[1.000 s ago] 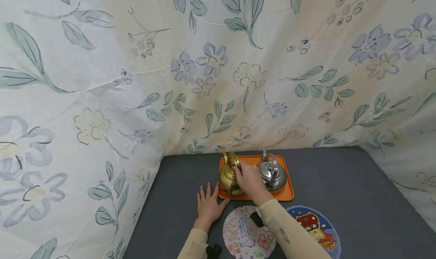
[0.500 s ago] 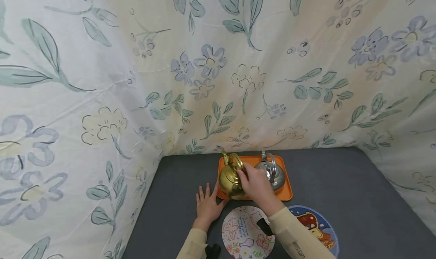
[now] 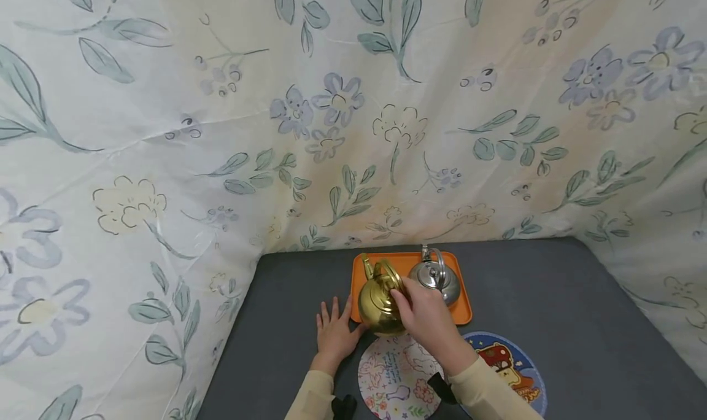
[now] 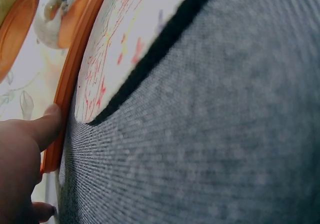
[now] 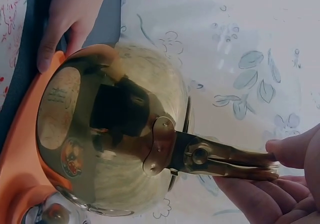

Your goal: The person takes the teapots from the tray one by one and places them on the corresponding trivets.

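Note:
My right hand (image 3: pixel 433 315) grips the raised handle of a shiny gold teapot (image 3: pixel 380 303). In the right wrist view, thumb and fingers close round the handle, and the gold teapot (image 5: pixel 120 129) appears lifted over the tray's near edge. A silver teapot (image 3: pixel 448 285) sits on the right half of the orange tray (image 3: pixel 405 260). My left hand (image 3: pixel 334 339) lies at the tray's near left corner, fingers spread and straight. The left wrist view has its thumb (image 4: pixel 47 126) against the tray's orange rim (image 4: pixel 70 84).
Nearer than the tray lies a round white mat (image 3: pixel 394 377) with pink flowers. Right of it, a round blue mat (image 3: pixel 510 371) with a cartoon picture is partly covered by my right sleeve (image 3: pixel 488 395). Floral cloth (image 3: pixel 397 162) hangs behind the dark grey table (image 3: pixel 552 297).
My right hand has brought the gold teapot toward me and slightly right, from over the tray to its near edge. The left hand stays at the tray's corner.

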Demonstrator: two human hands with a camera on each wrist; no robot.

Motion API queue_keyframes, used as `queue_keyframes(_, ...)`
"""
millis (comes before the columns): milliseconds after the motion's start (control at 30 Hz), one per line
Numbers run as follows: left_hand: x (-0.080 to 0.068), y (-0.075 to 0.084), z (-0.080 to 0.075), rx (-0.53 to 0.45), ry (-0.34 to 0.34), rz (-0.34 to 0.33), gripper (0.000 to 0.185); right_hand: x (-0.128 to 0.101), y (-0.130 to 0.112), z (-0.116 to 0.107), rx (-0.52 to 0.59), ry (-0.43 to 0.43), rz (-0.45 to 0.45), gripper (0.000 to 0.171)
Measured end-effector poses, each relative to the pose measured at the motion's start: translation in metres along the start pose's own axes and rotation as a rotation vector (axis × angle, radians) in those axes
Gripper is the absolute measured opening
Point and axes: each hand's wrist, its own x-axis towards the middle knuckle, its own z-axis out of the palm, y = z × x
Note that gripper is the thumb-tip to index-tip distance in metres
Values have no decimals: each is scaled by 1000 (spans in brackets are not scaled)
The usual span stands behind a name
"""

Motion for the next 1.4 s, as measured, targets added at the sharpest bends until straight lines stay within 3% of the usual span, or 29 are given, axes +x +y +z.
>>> queue_keyframes(533, -6, 0, 3, 11, 7, -13, 77, -35, -3, -11, 28, -9, 34, 22)
queue_keyframes(1400, -10, 0, 9, 18, 25, -10, 85, -79, -2, -13, 78, 38, -11, 22)
